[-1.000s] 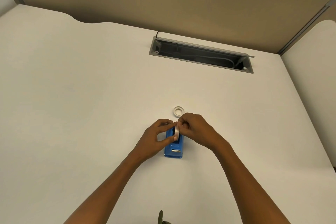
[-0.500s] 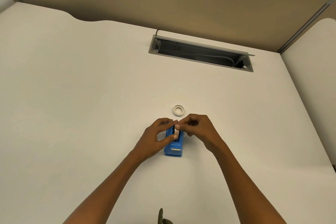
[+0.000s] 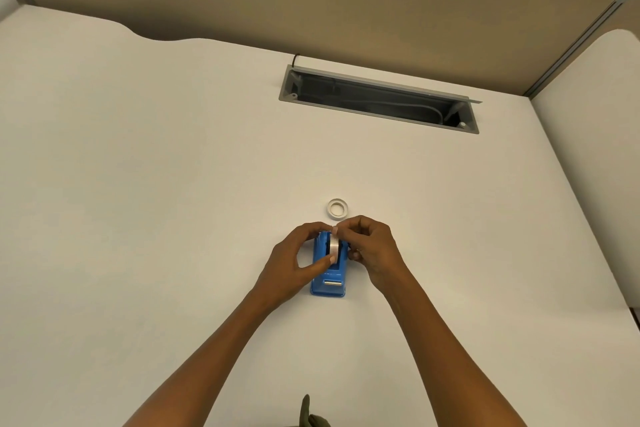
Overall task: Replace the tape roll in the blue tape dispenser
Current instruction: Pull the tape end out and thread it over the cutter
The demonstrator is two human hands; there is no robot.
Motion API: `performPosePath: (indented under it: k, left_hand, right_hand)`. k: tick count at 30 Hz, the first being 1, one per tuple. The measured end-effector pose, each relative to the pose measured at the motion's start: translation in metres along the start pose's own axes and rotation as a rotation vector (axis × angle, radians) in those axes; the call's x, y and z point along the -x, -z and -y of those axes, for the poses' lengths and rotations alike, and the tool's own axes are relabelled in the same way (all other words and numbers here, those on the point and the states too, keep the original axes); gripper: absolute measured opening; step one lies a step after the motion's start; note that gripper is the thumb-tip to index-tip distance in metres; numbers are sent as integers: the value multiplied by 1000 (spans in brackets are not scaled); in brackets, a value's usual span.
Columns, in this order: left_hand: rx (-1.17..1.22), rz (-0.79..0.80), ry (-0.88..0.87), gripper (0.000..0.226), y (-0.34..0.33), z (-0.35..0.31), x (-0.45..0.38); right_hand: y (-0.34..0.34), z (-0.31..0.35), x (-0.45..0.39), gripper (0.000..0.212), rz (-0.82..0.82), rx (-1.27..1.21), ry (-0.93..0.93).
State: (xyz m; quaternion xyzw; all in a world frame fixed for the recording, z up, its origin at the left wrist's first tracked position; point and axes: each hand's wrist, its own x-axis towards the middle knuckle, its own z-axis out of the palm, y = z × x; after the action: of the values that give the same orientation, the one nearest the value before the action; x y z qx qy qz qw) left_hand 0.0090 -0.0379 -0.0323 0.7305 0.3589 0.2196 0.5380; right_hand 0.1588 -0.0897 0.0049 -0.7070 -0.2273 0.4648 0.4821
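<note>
Your left hand (image 3: 289, 263) grip closed on the translucent tape roll (image 3: 334, 246) seated upright in the blue plastic tape dispenser (image 3: 328, 274), your right hand (image 3: 372, 246) grip pinching the roll's top, white empty tape core (image 3: 337, 209) lying just beyond on the white counter (image 3: 138, 184)

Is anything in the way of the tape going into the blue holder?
Nothing visible is. The tape roll sits upright in the blue tape dispenser, with the left hand and right hand touching it. The white ring lies on the desk beyond them, apart.
</note>
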Motion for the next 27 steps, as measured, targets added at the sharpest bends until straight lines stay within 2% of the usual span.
performPosePath:
  k: [5,10,15,27]
  left_hand:
    - [6,-18,-21,38,1,-1,1]
    - [-9,-8,-27,39,1,1,0]
    - [6,5,-35,40,2,-1,0]
    - [-2,10,-12,36,4,-1,0]
  right_hand:
    - [11,-7,8,14,74,51,143]
    - [19,-9,12,20,143,251,280]
    - [17,-5,9,23,135,306,289]
    - [8,-4,6,5,11,278,289]
